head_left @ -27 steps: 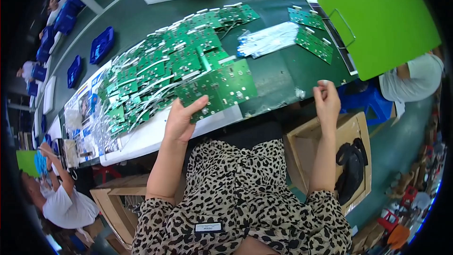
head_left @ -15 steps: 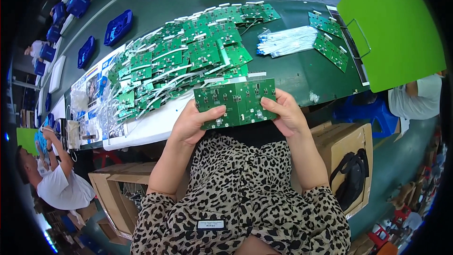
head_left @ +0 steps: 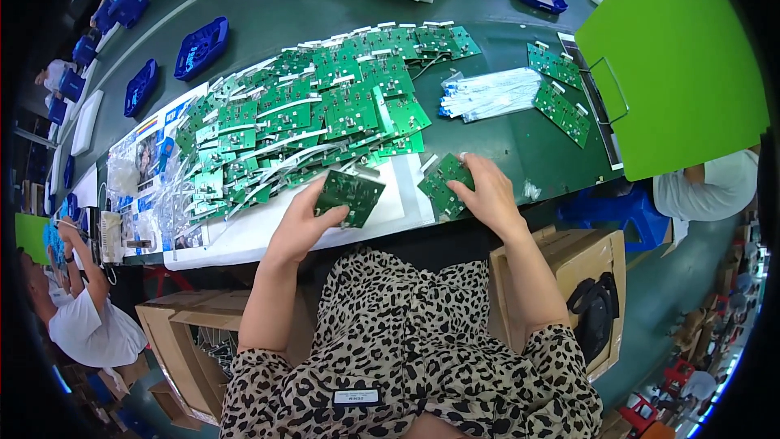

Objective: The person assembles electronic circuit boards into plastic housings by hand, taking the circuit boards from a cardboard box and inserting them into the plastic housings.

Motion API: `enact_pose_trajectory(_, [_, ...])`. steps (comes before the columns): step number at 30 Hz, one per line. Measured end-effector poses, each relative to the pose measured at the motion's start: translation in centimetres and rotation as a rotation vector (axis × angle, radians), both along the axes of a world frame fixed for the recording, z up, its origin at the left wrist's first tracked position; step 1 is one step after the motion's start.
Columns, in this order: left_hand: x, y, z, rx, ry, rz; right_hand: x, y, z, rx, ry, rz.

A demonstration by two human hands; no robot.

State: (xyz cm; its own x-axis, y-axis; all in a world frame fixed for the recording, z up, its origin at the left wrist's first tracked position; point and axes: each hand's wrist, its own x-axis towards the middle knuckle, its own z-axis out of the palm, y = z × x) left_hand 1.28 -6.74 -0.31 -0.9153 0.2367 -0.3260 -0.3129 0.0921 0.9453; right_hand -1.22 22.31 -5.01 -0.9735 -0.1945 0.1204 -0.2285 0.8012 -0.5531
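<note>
In my left hand [head_left: 302,223] is a green circuit board [head_left: 351,197], tilted, its near edge pinched between thumb and fingers above the front of the table. My right hand [head_left: 490,195] grips a second green circuit board [head_left: 444,185] by its right side, thumb on top. A gap lies between the two boards. Beyond my left hand spreads a large pile of green circuit boards [head_left: 345,110], with white flat cables running across it. To the right of the pile lies a bundle of white flat cables [head_left: 491,93].
Two more boards [head_left: 562,114] lie near a bright green panel [head_left: 674,65] at the right. Blue plastic housings [head_left: 201,49] rest at the far left and back. Cardboard boxes [head_left: 573,293] flank my lap. Another person [head_left: 97,309] sits at the left.
One wide board held in both hands has become two separate pieces, one in each hand. My hands have moved apart at the middle, and the view has shifted slightly.
</note>
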Motion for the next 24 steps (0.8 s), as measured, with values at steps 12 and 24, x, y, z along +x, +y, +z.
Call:
enact_pose_trajectory(12, [0.9, -1.9, 0.6, 0.272, -0.139, 0.455, -9.3, 0.9, -0.4, 0.271, 0.523, 0.179])
enact_pose_trajectory(24, [0.7, -1.1, 0.8, 0.57, -0.123, 0.604, -10.1, 0.4, 0.4, -0.832, 0.065, -0.107])
